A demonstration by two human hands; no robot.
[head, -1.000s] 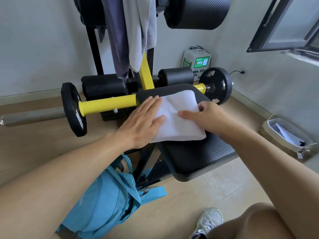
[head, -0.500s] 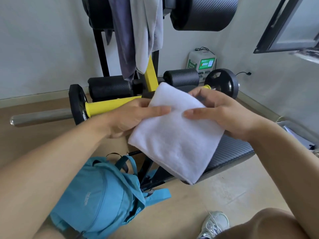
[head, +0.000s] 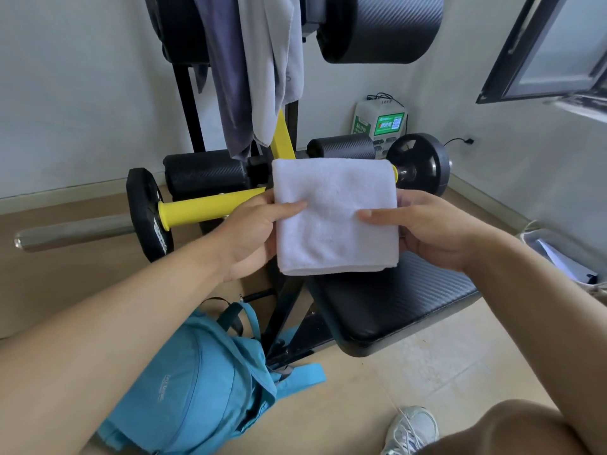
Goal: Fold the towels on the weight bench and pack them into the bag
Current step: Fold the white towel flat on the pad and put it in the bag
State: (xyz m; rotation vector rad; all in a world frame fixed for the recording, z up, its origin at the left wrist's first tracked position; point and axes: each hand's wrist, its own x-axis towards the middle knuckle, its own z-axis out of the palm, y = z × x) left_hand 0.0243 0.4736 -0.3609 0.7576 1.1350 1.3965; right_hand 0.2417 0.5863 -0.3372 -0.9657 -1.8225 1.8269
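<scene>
A folded white towel (head: 335,218) is held up flat above the black padded weight bench (head: 394,300). My left hand (head: 253,231) grips its left edge, thumb on top and fingers underneath. My right hand (head: 430,228) grips the right edge the same way. The blue bag (head: 197,389) lies on the floor below my left forearm, beside the bench frame. Grey and purple towels (head: 259,67) hang from the upper part of the bench.
A yellow bar (head: 203,208) with black weight plates (head: 149,215) crosses behind the towel. Black foam rollers (head: 207,174) sit behind it. A woven basket (head: 565,257) stands at the right wall, a green-and-white box (head: 381,123) at the back. My shoe (head: 410,428) is at bottom right.
The towel lay on the bench under both hands, then was lifted. Now it is held level and square between both hands, higher and turned from its earlier tilt.
</scene>
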